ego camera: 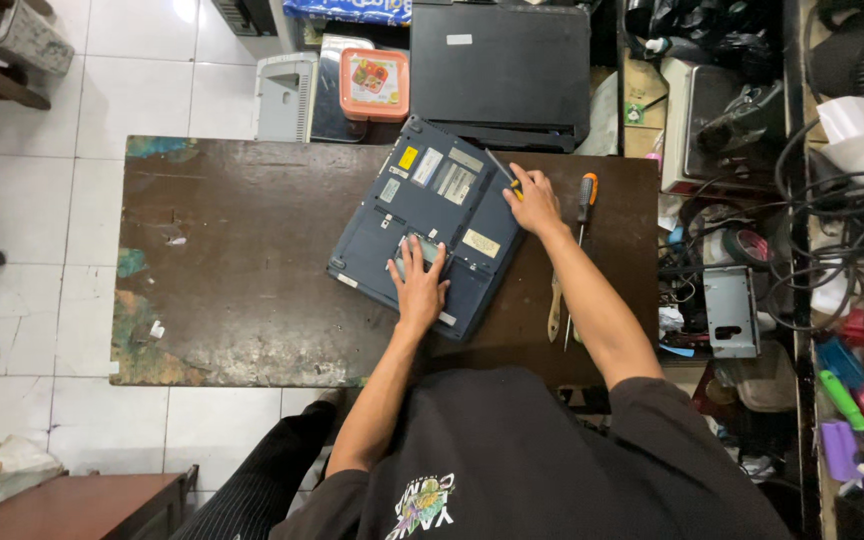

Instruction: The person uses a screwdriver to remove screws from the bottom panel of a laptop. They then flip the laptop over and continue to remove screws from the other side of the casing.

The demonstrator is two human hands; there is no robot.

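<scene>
— Black shirt (pixel 542 460) fills the bottom of the view, and both bare forearms reach out from it over the desk (pixel 242 290). What is the left hand (pixel 419 285) doing?

— It lies spread flat, fingers apart, palm down on the upturned blue laptop (pixel 432 225). It grips nothing; it just presses on the underside, near the edge of the case closest to the person.

— And the right hand (pixel 534 200)?

— That one is curled closed around a small screwdriver with a yellow and black handle (pixel 505 176). The shaft points up and to the left, with its tip on the laptop's base close to the right corner.

— Where does the laptop sit?

— On the dark, worn wooden desk, turned at an angle, bottom side up, with several stickers showing. Its far corner reaches the desk's back edge.

— Anything else close to the hands?

— Just right of the right hand lies a screwdriver with an orange handle (pixel 585 205), its shaft pointing toward the person. Beside that, nearer the body, a brush with a wooden handle (pixel 555 305) rests on the desk. Neither is touched.

— Beyond the desk?

— A black closed laptop (pixel 500 70) and an orange-lidded box (pixel 374 83) behind it, tangled cables (pixel 832 200) at the right, white floor tiles (pixel 22 180) at the left.
</scene>
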